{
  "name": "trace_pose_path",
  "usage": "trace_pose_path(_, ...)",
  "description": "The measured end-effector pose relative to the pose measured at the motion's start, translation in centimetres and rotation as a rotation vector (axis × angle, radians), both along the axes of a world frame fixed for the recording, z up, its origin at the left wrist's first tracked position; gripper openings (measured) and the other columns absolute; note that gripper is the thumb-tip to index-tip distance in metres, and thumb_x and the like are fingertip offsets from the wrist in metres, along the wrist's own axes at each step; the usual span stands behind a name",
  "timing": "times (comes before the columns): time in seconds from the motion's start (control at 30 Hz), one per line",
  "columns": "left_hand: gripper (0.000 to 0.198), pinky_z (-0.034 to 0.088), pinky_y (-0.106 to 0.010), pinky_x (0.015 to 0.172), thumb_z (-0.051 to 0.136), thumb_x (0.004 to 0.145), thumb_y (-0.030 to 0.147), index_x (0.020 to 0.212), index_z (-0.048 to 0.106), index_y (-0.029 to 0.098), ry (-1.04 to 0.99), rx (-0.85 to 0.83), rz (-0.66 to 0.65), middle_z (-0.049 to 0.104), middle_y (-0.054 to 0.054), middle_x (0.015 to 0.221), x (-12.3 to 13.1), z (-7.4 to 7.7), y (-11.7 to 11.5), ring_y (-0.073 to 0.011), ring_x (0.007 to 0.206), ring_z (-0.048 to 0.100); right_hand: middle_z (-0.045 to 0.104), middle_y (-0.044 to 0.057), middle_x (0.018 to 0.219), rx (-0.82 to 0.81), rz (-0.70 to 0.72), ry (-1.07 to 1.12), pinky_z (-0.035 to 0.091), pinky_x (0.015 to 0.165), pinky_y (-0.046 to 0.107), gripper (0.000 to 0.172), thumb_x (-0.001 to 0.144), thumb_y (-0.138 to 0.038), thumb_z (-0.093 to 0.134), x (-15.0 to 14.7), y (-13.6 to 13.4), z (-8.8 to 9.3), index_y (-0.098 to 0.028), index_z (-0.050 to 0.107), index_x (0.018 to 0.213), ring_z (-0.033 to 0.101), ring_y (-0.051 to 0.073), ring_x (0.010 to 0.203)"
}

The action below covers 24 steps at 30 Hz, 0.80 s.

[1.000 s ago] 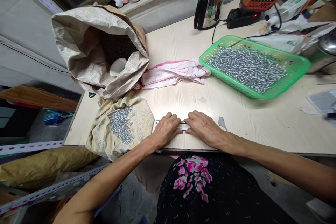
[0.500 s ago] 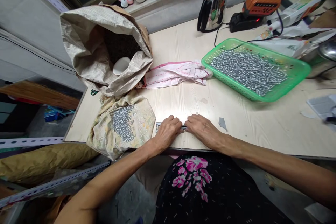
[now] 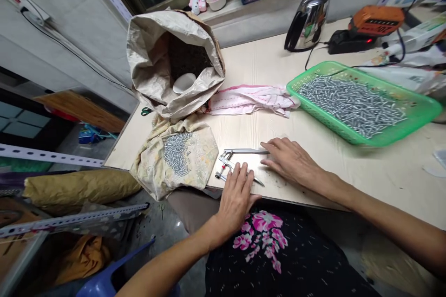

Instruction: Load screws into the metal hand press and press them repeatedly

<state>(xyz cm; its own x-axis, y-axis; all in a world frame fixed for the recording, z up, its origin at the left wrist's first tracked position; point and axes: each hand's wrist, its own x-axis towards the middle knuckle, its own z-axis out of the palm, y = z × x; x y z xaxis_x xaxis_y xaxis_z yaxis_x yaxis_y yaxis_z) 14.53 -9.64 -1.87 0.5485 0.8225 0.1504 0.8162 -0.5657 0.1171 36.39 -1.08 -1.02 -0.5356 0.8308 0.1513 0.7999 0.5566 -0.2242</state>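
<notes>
A silvery hinged metal tool (image 3: 244, 151) lies on the table near its front edge, its two long arms spread apart. A small spring and a red spot show by its joint on the left. My left hand (image 3: 237, 192) rests with straight fingers over the lower arm, partly hiding it. Just at the end of the upper arm, my right hand (image 3: 291, 160) has its thumb and fingers apart; whether it touches the arm is hard to tell. Left of the tool, a pile of small metal pins (image 3: 177, 153) sits on a floral cloth (image 3: 202, 137).
A green basket (image 3: 324, 123) full of similar metal pieces stands at right. An open woven sack (image 3: 146, 74) with a white dish (image 3: 184, 83) inside stands at back left. Between them lies a pink-and-white towel (image 3: 247, 100). A kettle (image 3: 311, 18) and an orange battery (image 3: 376, 21) on a charger are behind.
Both hands were close together over the tool, which was mostly hidden. Now its arms are spread, my right hand has moved right and my left hand lies flatter and nearer. The view has shifted left.
</notes>
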Motion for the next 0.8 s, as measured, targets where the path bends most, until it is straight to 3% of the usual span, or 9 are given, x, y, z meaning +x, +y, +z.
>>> trace_pose_path(0.13,0.066,0.040,-0.054,0.109,0.057,0.091,0.039,0.143,0.033,0.006,0.003,0.033,0.102,0.038,-0.025,0.149,-1.0,-0.8,-1.5,-0.0348,0.144,0.024,0.061,0.010,0.095,-0.017,0.017,-0.044,0.033,0.074,0.034,0.016,0.092,-0.026,0.051,-0.6,1.9,-1.0,-0.017,0.060,0.101,0.050,0.024,0.088)
trace_pose_path(0.23,0.063,0.041,-0.052,0.110,0.055,0.092,0.039,0.141,0.035,0.005,-0.026,0.026,0.065,0.041,-0.024,0.147,-2.1,-1.2,-1.4,-0.0342,0.143,0.027,0.062,0.009,0.090,-0.040,0.027,-0.034,0.031,0.072,0.033,0.014,0.093,-0.022,0.050,-0.7,4.0,-1.4,-0.017,0.061,0.087,0.050,0.022,0.085)
trace_pose_path(0.4,0.067,0.040,-0.052,0.111,0.054,0.091,0.048,0.140,0.038,0.005,-0.086,-0.030,0.017,0.040,-0.025,0.147,-2.8,-1.0,-1.1,-0.0342,0.144,0.025,0.063,0.009,0.092,0.008,0.021,-0.029,0.030,0.073,0.034,0.014,0.092,-0.024,0.052,-2.7,5.7,0.5,-0.017,0.065,0.092,0.049,0.023,0.089)
trace_pose_path(0.5,0.071,0.039,-0.053,0.111,0.054,0.090,0.051,0.139,0.038,0.003,-0.096,-0.043,0.012,0.038,-0.026,0.148,-2.9,-1.1,-1.2,-0.0351,0.144,0.022,0.061,0.008,0.100,0.041,0.229,0.035,0.030,0.074,0.033,0.016,0.090,-0.027,0.058,-6.2,4.7,2.0,-0.022,0.067,0.102,0.047,0.023,0.092)
trace_pose_path(0.63,0.076,0.039,-0.053,0.111,0.055,0.089,0.052,0.143,0.035,0.002,-0.096,-0.030,0.001,0.038,-0.026,0.147,-3.1,-1.5,-1.4,-0.0360,0.144,0.022,0.061,0.006,0.103,-0.017,0.574,-0.031,0.029,0.073,0.033,0.009,0.087,-0.030,0.064,-10.8,3.6,2.5,-0.025,0.071,0.088,0.044,0.023,0.099)
trace_pose_path(0.8,0.056,0.040,-0.050,0.111,0.053,0.094,0.036,0.138,0.041,0.004,-0.158,0.043,-0.103,0.045,-0.023,0.144,-4.1,-2.1,-1.2,-0.0313,0.144,0.025,0.061,0.005,0.099,-0.075,0.609,-0.155,0.030,0.072,0.033,0.007,0.084,-0.030,0.067,-12.9,4.6,2.3,-0.027,0.073,0.085,0.044,0.024,0.100)
